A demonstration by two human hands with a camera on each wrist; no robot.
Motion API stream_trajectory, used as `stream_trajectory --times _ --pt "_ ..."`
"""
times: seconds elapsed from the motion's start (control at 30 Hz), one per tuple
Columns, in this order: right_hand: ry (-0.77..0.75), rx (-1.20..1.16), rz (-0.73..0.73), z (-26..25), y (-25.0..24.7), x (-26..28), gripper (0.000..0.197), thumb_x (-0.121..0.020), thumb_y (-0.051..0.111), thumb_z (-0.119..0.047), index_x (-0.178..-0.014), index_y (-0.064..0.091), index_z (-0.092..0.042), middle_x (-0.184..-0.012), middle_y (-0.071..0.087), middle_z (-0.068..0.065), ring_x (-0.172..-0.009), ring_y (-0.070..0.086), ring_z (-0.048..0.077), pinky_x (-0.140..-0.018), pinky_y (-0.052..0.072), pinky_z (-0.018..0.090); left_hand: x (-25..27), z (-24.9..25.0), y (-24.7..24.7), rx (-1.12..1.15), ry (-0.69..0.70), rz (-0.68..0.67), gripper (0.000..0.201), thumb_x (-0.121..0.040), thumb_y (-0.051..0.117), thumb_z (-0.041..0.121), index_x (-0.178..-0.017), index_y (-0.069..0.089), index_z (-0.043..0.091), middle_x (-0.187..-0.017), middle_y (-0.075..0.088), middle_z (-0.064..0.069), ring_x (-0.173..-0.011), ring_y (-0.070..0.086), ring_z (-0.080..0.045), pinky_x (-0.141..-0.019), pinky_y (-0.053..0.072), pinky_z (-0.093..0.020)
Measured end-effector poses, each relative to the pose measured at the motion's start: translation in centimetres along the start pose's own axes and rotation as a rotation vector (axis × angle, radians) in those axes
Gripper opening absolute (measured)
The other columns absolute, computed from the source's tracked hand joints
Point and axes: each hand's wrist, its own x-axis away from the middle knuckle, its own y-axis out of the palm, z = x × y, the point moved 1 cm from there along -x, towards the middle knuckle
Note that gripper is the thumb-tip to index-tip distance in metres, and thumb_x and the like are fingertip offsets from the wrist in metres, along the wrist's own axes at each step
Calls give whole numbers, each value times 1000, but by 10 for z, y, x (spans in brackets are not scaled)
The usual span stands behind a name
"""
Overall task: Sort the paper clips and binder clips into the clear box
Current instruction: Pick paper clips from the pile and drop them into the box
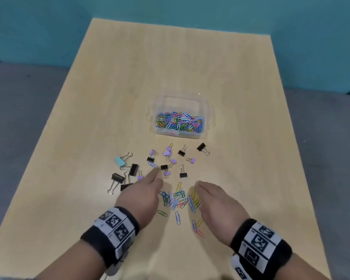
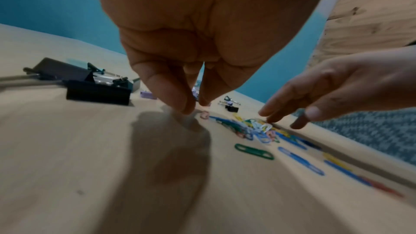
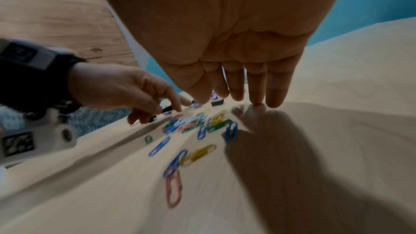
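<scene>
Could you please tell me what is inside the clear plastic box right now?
The clear plastic box holds a heap of mixed-colour paper clips towards its near side. No binder clip shows among them, though anything beneath the heap is covered.

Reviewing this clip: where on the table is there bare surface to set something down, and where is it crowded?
Bare: the far half of the table beyond the clear box, and the strips along its left and right edges. Crowded: binder clips scattered just in front of the box, and the paper clip pile between the left hand and right hand.
</scene>
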Motion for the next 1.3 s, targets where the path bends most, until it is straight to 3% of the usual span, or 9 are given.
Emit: stream_trajectory --times 0.13,0.33,0.43,0.53,0.7,0.87,0.97,1.1,1.3 --pt "-16 62 -20 1 22 8 67 -82 57 -16 -143 34 -6 -150 35 10 -139 30 29 -109 35 39 -13 1 -2 -89 -50 -2 36 -84 39 6 -118 46 15 -155 20 2 -102 58 -29 -64 40 -33" --pt "-66 130 -76 -12 35 21 59 -79 53 -14 -136 41 -6 -142 43 12 -134 38 33 -102 43 42 14 2 10 -35 134 224 25 -67 51 -3 -83 61 14 -88 64 -2 -75 55 -27 -58 38 -27" --pt "-115 90 -15 -18 29 17 55 -82 43 -13 -137 38 -7 -139 43 9 -131 38 31 -102 42 41 27 4 31 -13 199 243 39 -65 54 -2 -101 63 12 -114 63 -6 -99 56 -30 -81 52 -34" --pt "-117 88 17 -25 24 1 61 -80 27 -15 -140 37 -5 -145 40 12 -135 35 32 -106 39 43 23 9 46 -7 228 202 56 -72 51 1 -128 52 10 -139 48 -11 -125 44 -32 -100 44 -42" --pt "-170 212 -145 -34 26 -4 66 -88 39 -14 -148 16 -3 -158 12 13 -144 10 33 -114 22 44 25 12 47 -117 300 164 53 -73 31 14 -111 66 7 -121 63 -9 -114 58 -30 -95 49 -38" --pt "-102 48 -1 -19 26 23 56 -81 39 -14 -137 38 -15 -139 42 3 -118 45 31 -94 45 41 49 -7 49 63 302 295 35 -75 45 20 -104 64 18 -109 64 1 -101 50 -20 -88 41 -27" --pt "166 -86 30 -9 27 44 62 -84 58 -30 -139 30 -26 -126 38 -2 -108 47 24 -87 46 32 56 -16 51 172 83 230 57 -71 65 29 -125 48 25 -118 49 4 -99 40 -19 -85 46 -32" --pt "192 -182 -10 -21 38 33 73 -80 64 -33 -140 23 -33 -119 31 -4 -107 44 22 -89 43 30 42 2 49 151 -10 123 76 -75 68 40 -140 30 30 -125 33 7 -106 30 -17 -91 40 -29" --pt "179 -164 33 -37 37 -5 33 -88 57 -22 -119 46 -22 -111 35 0 -97 44 21 -77 48 33 19 28 47 134 37 106 42 -83 62 27 -123 49 25 -115 39 2 -98 36 -18 -85 42 -30"
